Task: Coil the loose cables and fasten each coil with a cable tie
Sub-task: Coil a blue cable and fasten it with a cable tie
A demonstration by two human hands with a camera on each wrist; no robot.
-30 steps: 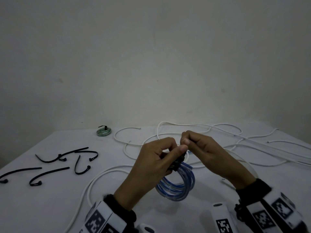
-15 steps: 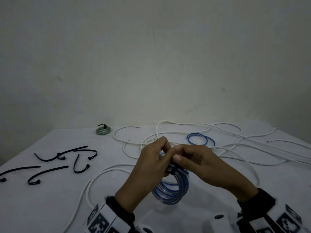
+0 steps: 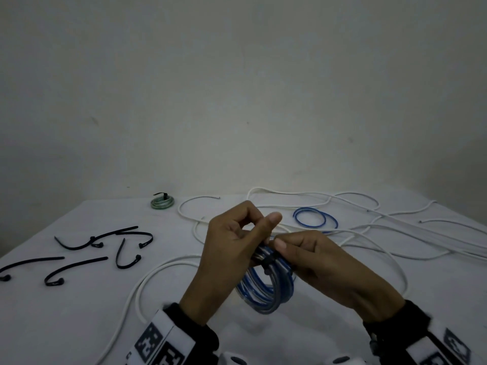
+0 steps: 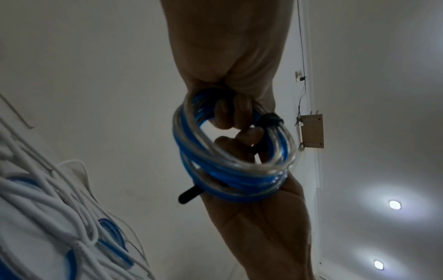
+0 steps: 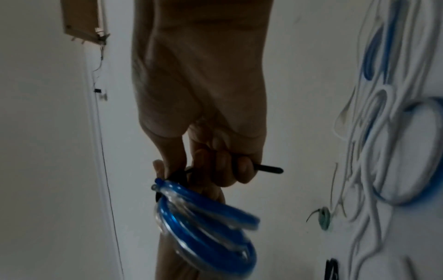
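A coil of blue and clear cable hangs upright above the white table, close in front of me. A black cable tie wraps its top. My left hand grips the coil's top from the left, thumb raised; in the left wrist view its fingers hook through the coil beside the tie's band. My right hand holds on from the right, curled round the tie's tail, which sticks out past the fingers next to the coil.
Several spare black cable ties lie at the left. A tied green coil sits at the back. A thin blue cable loop and long loose white cables sprawl across the back, right and front left.
My right hand has dropped from above the coil to its right side. The left thumb has lifted. The blue loop behind the hands has come into sight.
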